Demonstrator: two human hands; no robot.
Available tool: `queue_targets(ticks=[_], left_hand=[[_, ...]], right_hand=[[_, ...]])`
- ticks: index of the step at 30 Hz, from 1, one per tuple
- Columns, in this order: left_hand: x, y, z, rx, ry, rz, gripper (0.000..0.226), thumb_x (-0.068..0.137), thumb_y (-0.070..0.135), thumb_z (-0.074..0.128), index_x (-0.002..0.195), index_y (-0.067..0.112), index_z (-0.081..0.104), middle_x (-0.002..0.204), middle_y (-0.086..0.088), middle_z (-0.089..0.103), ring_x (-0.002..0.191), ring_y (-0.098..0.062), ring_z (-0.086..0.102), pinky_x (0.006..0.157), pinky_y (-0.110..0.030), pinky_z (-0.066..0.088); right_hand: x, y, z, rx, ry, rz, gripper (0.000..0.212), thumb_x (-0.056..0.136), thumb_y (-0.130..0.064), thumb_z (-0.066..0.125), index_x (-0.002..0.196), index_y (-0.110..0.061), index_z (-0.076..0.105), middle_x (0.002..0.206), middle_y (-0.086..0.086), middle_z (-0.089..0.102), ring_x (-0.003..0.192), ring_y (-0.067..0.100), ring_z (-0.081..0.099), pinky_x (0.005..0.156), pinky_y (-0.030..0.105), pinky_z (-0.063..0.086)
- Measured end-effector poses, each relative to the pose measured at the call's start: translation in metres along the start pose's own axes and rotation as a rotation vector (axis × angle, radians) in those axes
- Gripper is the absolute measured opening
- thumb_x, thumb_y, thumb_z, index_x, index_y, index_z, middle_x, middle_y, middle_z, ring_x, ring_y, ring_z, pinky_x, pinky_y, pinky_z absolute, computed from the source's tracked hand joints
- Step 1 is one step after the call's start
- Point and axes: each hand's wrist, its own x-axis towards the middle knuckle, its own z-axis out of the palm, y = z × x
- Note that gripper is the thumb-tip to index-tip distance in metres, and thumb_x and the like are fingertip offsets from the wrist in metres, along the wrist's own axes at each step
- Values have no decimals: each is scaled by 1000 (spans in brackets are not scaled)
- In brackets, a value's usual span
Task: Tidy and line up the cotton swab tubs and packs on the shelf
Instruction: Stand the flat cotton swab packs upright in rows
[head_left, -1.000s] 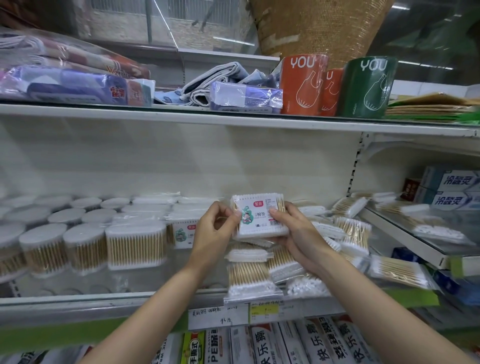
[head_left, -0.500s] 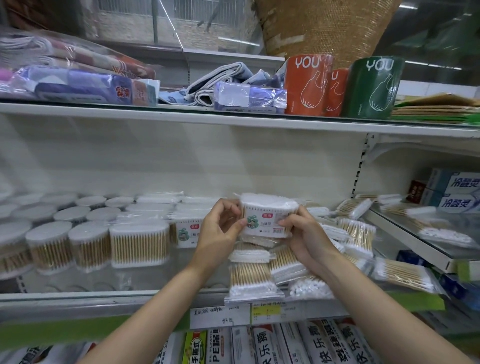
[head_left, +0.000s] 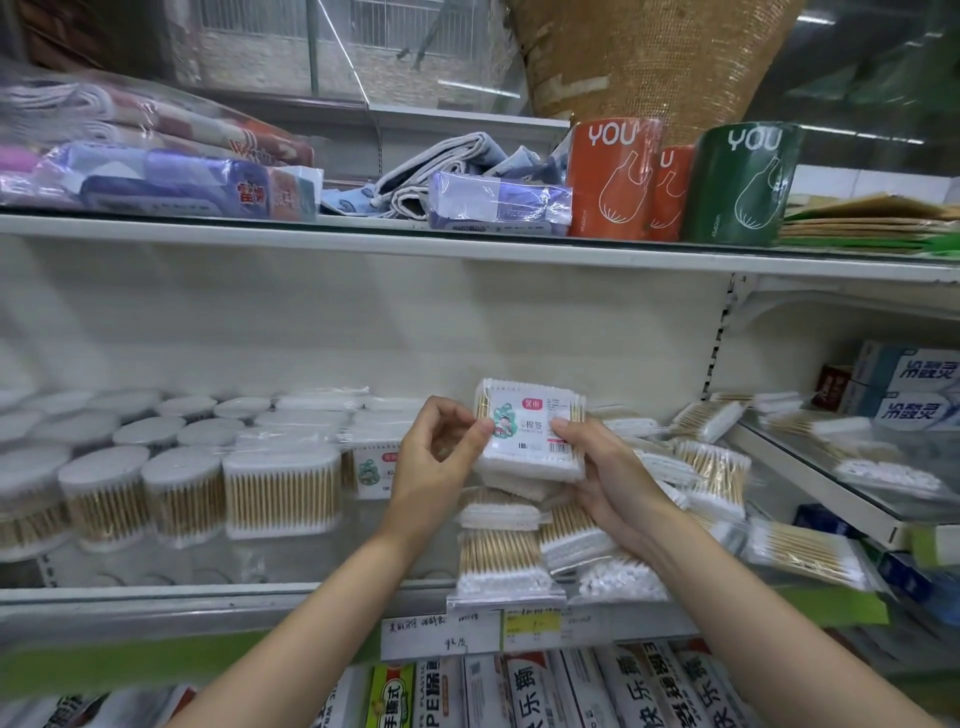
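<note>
Head view: since a half-second ago I've tipped the swab pack (head_left: 530, 428) label-forward again. My left hand (head_left: 436, 457) pinches its left edge, my right hand (head_left: 605, 467) curls round its right side (above the loose packs (head_left: 501, 556)).

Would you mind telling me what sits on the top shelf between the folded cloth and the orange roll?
In the head view, a purple plastic-wrapped pack lies between the folded cloth and the orange roll.
</note>
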Motion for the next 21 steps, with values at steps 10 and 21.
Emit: queue_targets(ticks=[10, 21], left_hand=[[11, 21, 8, 232, -91, -133, 59, 77, 61, 59, 121, 22, 57, 113, 8, 64, 103, -6, 61, 93, -31, 51], [12, 32, -8, -521, -227, -509, 50, 98, 45, 30, 116, 9, 58, 103, -15, 71, 96, -28, 68, 73, -36, 60]], right_hand=[[-2, -15, 6, -272, -21, -181, 44, 80, -54, 62, 105, -18, 61, 106, 1, 69, 94, 16, 64, 73, 31, 49], [6, -9, 9, -303, 97, -62, 24, 87, -32, 62, 108, -22, 55, 109, 5, 62, 94, 23, 63, 77, 37, 54]])
